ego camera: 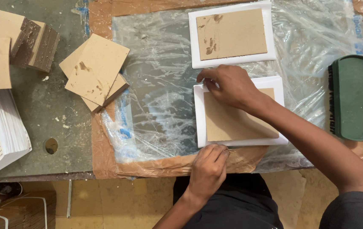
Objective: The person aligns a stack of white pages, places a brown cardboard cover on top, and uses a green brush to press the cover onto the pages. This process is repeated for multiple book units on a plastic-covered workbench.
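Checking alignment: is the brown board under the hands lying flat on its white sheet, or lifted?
Flat. The brown board lies on the white sheet, white margin showing left and below; right hand presses its top-left corner, left hand at the bottom edge.

Near white sheet (198,123) with brown board (232,125) on it: right hand (232,87) fingers (205,75) press its far left corner; left hand (209,167) fingers (220,152) pinch its near edge. Second boarded sheet (232,34) just beyond the right fingers. Green brush (353,97) well right; loose boards (94,70) left, on the bench (54,114).
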